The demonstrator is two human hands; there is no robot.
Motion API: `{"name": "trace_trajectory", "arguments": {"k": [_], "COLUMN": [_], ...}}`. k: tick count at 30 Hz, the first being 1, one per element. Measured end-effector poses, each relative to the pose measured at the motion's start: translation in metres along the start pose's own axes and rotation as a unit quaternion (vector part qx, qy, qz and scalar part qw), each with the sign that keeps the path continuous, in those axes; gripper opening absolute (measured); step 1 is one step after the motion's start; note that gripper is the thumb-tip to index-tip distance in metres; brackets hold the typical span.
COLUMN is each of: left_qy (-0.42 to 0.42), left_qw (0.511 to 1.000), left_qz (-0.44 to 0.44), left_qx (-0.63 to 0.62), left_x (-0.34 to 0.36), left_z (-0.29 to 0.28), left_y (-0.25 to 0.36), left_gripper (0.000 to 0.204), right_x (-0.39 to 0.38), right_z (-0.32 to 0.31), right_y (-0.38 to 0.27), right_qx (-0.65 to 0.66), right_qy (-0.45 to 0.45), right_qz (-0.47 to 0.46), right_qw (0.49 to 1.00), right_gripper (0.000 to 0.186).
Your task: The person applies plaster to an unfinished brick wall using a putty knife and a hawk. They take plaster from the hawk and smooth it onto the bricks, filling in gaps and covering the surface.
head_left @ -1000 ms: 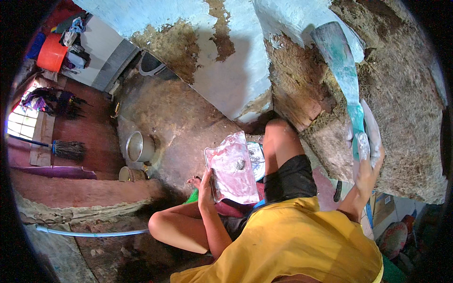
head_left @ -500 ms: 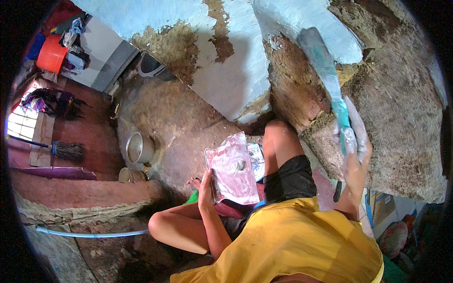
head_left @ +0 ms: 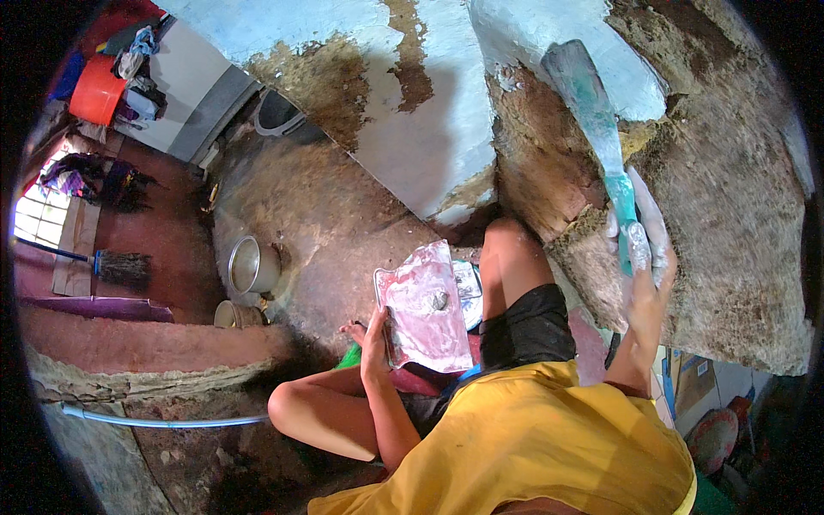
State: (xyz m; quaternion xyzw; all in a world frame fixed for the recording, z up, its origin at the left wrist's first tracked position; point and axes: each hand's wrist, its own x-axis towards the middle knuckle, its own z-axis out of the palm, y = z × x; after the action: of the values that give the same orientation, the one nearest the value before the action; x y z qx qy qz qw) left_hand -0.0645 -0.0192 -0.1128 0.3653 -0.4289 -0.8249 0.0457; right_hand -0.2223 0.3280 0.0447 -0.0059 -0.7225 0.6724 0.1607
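Observation:
My right hand (head_left: 644, 236), smeared white, grips the green handle of a putty knife (head_left: 592, 107). The wide blade points up at the wall, over the edge between white-blue plaster (head_left: 566, 26) and bare brown surface (head_left: 541, 146); I cannot tell whether it touches. In my left hand (head_left: 375, 343) is a pinkish sheet (head_left: 421, 322) coated with white smears, held by its left edge above my lap. A small grey lump of paste (head_left: 439, 300) lies on the sheet. Behind the sheet, a white container (head_left: 468, 292) shows in part beside my knee.
Two metal pots (head_left: 255, 266) stand on the earthen floor to the left. Farther off are a dark basin (head_left: 279, 116), an orange tub (head_left: 96, 90) with clothes, and a broom (head_left: 123, 268). A light blue pipe (head_left: 163, 421) runs along the low ledge at left.
The putty knife has shifted slightly, and its blade faces the view a little more broadly. My left hand and the sheet stay almost the same.

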Motion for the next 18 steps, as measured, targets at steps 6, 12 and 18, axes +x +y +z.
{"name": "trace_trajectory", "arguments": {"k": [6,12,18], "left_qy": [0.139,0.029,0.073], "left_qw": [0.982,0.999,0.996], "left_qz": [0.051,0.025,0.042], "left_qx": [0.115,0.038,0.041], "left_x": [0.017,0.001,0.003], "left_z": [-0.035,0.003,-0.014], "left_y": [-0.024,-0.004,-0.012], "left_gripper": [0.059,0.053,0.049], "right_x": [0.001,0.005,0.009], "right_z": [-0.002,0.008,0.017], "right_y": [-0.063,-0.045,-0.045], "right_qx": [-0.034,-0.038,-0.049], "right_qy": [-0.111,-0.114,-0.104], "right_qz": [-0.020,-0.080,-0.070], "right_qw": [0.993,0.990,0.991], "right_gripper": [0.041,0.040,0.037]}}
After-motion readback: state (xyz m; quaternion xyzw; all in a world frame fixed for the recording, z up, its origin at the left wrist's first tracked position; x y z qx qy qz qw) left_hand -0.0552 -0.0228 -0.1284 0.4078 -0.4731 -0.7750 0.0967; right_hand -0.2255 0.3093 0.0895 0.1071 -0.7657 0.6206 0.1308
